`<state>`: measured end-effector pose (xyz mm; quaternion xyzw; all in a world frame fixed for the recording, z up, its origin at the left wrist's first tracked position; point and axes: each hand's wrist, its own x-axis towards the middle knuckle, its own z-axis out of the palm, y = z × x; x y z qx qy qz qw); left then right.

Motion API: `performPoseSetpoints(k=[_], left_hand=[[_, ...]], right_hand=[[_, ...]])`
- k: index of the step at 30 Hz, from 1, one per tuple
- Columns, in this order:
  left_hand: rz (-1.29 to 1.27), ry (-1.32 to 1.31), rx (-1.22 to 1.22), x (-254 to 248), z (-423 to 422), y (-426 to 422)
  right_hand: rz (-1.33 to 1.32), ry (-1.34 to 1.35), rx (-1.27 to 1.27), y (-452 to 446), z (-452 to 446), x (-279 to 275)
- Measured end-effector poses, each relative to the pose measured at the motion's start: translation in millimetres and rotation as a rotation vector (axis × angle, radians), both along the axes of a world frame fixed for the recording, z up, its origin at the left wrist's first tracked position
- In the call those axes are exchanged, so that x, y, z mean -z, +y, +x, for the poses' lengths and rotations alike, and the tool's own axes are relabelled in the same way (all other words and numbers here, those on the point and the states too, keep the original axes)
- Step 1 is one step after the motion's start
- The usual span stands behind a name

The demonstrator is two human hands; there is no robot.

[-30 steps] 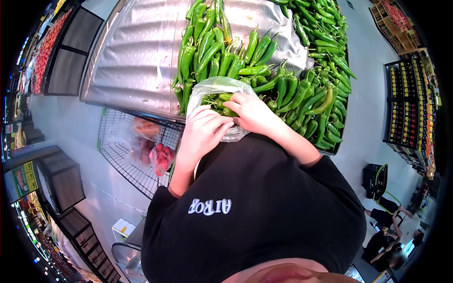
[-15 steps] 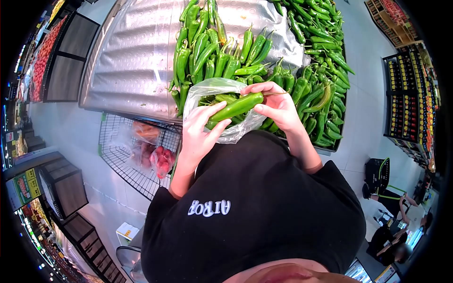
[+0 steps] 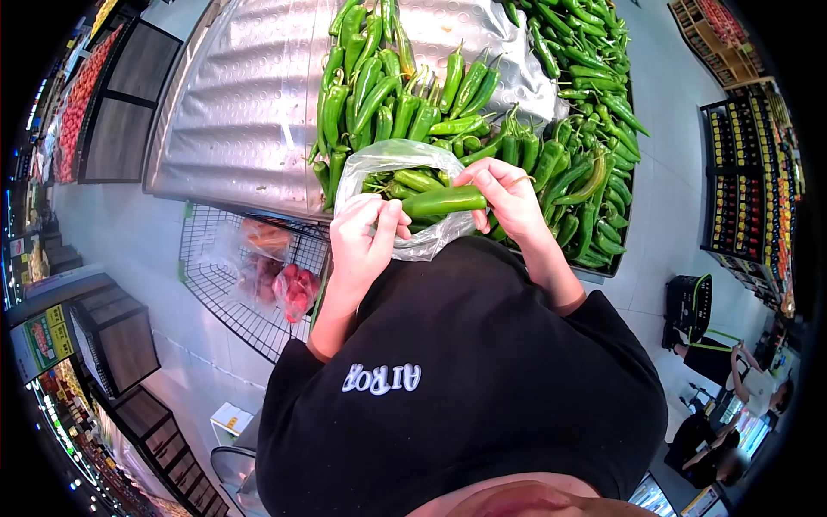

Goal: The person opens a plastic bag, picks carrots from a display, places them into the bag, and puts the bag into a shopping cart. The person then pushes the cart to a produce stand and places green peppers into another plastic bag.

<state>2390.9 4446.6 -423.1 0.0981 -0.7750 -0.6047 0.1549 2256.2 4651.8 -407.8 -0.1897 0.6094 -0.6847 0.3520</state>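
A long green chili pepper (image 3: 444,202) lies sideways between my two hands, above the mouth of a clear plastic bag (image 3: 366,162). My left hand (image 3: 363,234) is closed with curled fingers at the pepper's left end, against the bag's left side. My right hand (image 3: 510,200) pinches the other end, its thumb below and fingers above. Inside the bag, more green peppers (image 3: 418,180) show behind the held one. Just beyond the bag, loose peppers (image 3: 372,108) are piled on the display.
The silver display surface (image 3: 241,112) stretches ahead and left, with a larger pepper heap (image 3: 594,172) on the right. A wire shopping cart (image 3: 226,306) holding bagged red produce (image 3: 295,289) stands at left. Shelves (image 3: 743,181) and people (image 3: 758,388) are farther right.
The pepper has turned nearly level and shifted slightly down and right. My left fingers have curled in at its end, and my right hand has changed its grip.
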Motion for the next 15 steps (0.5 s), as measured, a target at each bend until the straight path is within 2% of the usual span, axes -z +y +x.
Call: performPoseSetpoints(k=[3, 7, 11, 14, 15], left_hand=[[-0.134, 0.098, -0.170, 1.8, -5.5, 7.1], [-0.287, 0.084, 0.024, -8.3, -9.7, 6.4], [-0.276, 0.081, 0.139, 2.7, -10.9, 14.4], [-0.369, 0.143, 0.263, 5.4, -12.4, 14.5], [-0.381, 0.161, 0.265, 4.1, -12.9, 15.6]], right_hand=[[0.000, -0.016, 0.059, -0.4, 1.2, -1.3], [-0.166, -0.194, 0.082, 0.8, -2.6, -4.7], [-0.083, 0.007, -0.013, -3.5, -7.4, -5.0], [0.121, 0.199, 0.114, -8.3, -22.7, -4.1], [0.130, 0.280, 0.227, -9.3, -33.3, -1.8]])
